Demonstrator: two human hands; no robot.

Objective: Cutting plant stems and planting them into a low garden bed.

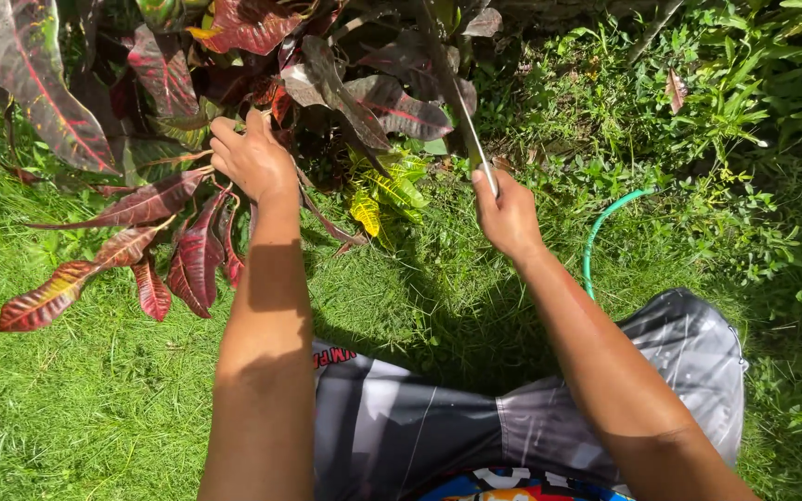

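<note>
We seem mid-cut: our left hand [252,160] grips a croton branch [187,176], our right hand [508,218] is closed on a long blade [461,111] reaching into the bush ahead. Next calls for a clean swing clear of our fingers. A green hose [605,218] lies right; leaves [373,102] crowd between.

- The leafy shrub [234,102] stands ahead, spreading left over the grass [67,408].
- The left hand [252,160] sits among its branches.
- The right hand [508,215] is right of it, with a blade [464,121] reaching up into the shrub.
- A hose [602,227] lies on the grass, just right of the right hand.
</note>
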